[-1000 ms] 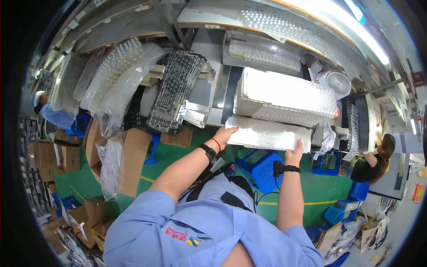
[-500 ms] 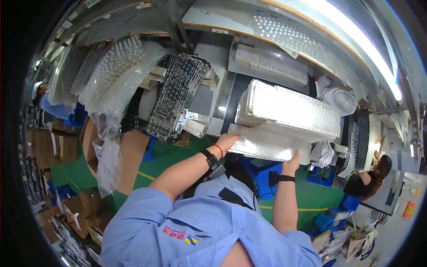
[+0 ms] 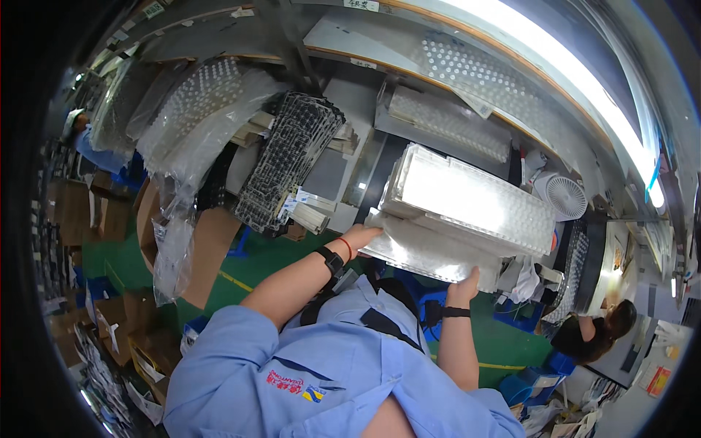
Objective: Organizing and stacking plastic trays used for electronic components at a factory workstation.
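A thin, shiny translucent plastic sheet (image 3: 420, 252) is held level at the table's near edge. My left hand (image 3: 361, 237) grips its left end, fingers closed. At its near right corner my right hand (image 3: 464, 286) pinches it with the thumb on top. Just beyond lies a tall stack of glossy dimpled plastic sheets (image 3: 467, 186), bright with reflected light. The sheet's far edge runs close against this stack; whether they touch I cannot tell. Most of my fingertips are hidden under the sheet.
Left on the table is a pile of black patterned sheets (image 3: 292, 157), with small white strips (image 3: 310, 215) beside it. Bubbled clear plastic (image 3: 197, 117) hangs farther left. A white fan (image 3: 562, 196) stands right of the stack. Another person (image 3: 595, 334) works at far right.
Both hands have drawn the sheet a little toward me and to the left, showing more of it in front of the stack. The grip is unchanged; the view has shifted slightly.
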